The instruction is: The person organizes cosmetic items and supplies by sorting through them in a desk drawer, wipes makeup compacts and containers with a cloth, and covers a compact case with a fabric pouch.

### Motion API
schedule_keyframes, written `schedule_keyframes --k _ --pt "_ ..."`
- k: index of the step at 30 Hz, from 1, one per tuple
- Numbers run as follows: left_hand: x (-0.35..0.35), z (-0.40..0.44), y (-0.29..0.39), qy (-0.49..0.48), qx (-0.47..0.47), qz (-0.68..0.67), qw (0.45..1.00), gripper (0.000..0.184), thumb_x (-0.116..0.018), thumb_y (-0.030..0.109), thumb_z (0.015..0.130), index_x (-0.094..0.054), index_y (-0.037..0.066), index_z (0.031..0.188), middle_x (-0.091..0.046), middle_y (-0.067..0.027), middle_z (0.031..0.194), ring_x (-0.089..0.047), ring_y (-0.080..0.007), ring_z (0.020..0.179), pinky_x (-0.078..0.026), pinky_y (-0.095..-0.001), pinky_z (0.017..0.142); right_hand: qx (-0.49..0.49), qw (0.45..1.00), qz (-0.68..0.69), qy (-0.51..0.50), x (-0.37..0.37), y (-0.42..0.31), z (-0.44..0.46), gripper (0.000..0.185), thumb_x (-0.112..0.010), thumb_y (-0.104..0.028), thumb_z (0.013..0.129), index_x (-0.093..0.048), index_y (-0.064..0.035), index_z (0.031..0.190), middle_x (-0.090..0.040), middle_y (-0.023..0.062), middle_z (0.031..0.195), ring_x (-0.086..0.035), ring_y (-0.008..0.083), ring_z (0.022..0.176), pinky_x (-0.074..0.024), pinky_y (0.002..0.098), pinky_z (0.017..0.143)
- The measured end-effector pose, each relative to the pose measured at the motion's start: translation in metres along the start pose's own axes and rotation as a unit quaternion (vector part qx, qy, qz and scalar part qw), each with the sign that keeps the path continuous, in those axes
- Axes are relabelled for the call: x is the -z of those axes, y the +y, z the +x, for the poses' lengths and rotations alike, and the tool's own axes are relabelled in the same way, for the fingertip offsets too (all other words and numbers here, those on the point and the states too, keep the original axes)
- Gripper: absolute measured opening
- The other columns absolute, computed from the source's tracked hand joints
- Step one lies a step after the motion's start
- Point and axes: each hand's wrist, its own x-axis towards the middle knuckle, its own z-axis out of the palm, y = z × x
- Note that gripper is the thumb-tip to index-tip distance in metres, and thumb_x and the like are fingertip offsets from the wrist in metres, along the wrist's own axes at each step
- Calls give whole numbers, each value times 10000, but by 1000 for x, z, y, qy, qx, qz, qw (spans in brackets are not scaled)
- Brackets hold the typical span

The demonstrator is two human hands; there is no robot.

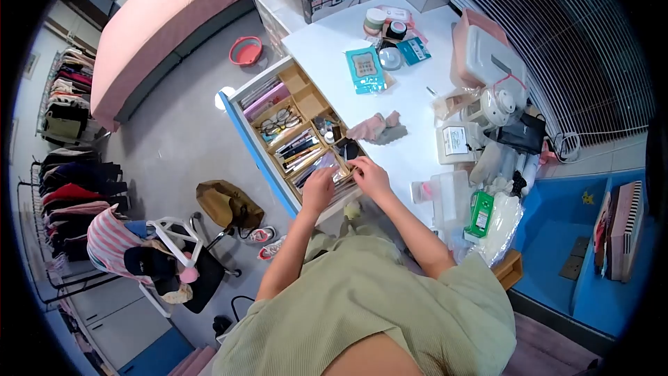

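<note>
An open drawer [270, 160] with a blue front holds wooden divider compartments. Over its near end, my left hand [319, 189] curls its fingers down by clear plastic packets [325, 161]; whatever the fingertips pinch is too small to make out. Close beside it, my right hand [370, 176] bends its fingers towards the left one near a dark round item [350, 147], and its fingertips also hide what they grip. Pens and slim sticks [300, 153] lie in one compartment, eyeglasses [280, 121] in another, and a pink case [265, 102] in the far one.
On the white desk [320, 42] lie a crumpled cloth [379, 128], a teal packet [365, 69] and jars [375, 21]. Clear containers and a green box [480, 214] crowd the right side. A chair [188, 264], brown bag [228, 205] and pink basin [245, 50] stand on the floor.
</note>
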Motion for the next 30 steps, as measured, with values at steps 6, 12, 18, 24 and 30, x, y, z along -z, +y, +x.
schedule_keyframes --k 6,12,18,24,30 --pt "34 26 -25 -77 -5 -24 997 359 -528 -27 672 -598 79 1008 -613 -101 892 -569 -301 849 -464 -387 729 -53 996 50 50 -22 -21 25 229 -545 -79 793 -635 -106 1001 -592 47 961 -604 178 687 -486 287 649" --pt "78 63 -78 -110 -116 -83 984 287 -529 -14 751 -609 85 1009 -624 -111 948 -574 -305 889 -460 -390 777 -135 978 66 148 -65 -57 58 229 -551 -87 786 -639 -106 996 -586 67 1019 -603 181 682 -476 293 634" --pt "101 85 -112 -178 -157 -65 969 269 -530 -12 730 -614 83 967 -624 -102 943 -580 -286 861 -473 -369 739 -213 948 89 220 -87 -77 77 223 -560 -102 793 -638 -105 1001 -595 67 1005 -617 191 739 -477 294 657" --pt "82 109 -102 -218 -214 -93 948 258 -522 21 745 -606 74 984 -620 -102 941 -571 -286 892 -463 -380 765 -269 917 81 283 -68 -77 76 208 -580 -127 796 -643 -103 993 -615 89 932 -608 198 760 -478 316 677" --pt "46 147 -69 -254 -271 -90 924 263 -502 33 760 -608 69 998 -606 -111 996 -564 -309 905 -463 -389 775 -250 898 97 349 -52 -49 80 200 -579 -127 793 -643 -107 982 -615 88 900 -594 234 751 -476 321 677"
